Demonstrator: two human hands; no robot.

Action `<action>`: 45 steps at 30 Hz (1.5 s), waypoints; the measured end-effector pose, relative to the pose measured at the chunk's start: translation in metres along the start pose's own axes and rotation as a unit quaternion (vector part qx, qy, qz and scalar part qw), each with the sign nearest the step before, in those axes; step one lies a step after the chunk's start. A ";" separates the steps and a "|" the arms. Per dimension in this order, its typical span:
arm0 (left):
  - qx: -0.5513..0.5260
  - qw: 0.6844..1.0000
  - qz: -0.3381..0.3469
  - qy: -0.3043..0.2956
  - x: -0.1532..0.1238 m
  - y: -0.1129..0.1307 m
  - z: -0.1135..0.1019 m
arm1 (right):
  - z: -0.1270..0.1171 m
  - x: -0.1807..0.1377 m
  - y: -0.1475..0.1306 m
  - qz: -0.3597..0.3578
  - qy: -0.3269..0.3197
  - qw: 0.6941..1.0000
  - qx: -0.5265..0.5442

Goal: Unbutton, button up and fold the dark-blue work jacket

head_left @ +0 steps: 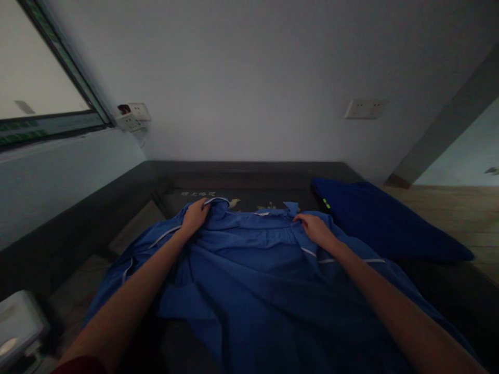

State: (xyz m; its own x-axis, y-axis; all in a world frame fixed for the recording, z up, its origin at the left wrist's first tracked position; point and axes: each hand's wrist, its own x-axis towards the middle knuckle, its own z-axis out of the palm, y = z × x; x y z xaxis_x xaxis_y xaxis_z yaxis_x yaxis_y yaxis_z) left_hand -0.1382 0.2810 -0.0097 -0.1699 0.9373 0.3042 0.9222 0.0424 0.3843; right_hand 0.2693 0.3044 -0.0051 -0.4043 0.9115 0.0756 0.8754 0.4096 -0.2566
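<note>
A blue jacket (249, 270) with white piping lies spread over a dark surface in front of me, its collar end at the far side. At the left of the collar, my left hand (195, 217) is closed on the cloth, and a white-edged fold stands up beside its fingers. My right hand (315, 228) pinches the cloth near the right collar corner, a small pointed flap. Between the hands the fabric gathers in creases. Both forearms reach over the jacket and cover parts of its sleeves.
Folded darker blue cloth (374, 218) lies at the right, beside the jacket. Behind is a dark raised edge (249, 167) against a white wall with sockets (365, 109). A white device (21, 324) stands at the lower left. A window (42, 62) is at the upper left.
</note>
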 end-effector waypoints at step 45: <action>0.106 0.966 0.184 -0.148 -0.004 -0.016 -0.049 | -0.010 0.017 0.021 -0.029 -0.043 0.996 -0.079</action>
State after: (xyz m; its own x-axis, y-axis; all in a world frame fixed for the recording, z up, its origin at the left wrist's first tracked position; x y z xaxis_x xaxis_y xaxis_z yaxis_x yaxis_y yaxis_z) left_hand -0.1698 0.2594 0.0259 0.2609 0.9589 0.1113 0.9571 -0.2720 0.1000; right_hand 0.2838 0.3285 0.0001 -0.4703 0.8825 0.0005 0.8781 0.4680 -0.0991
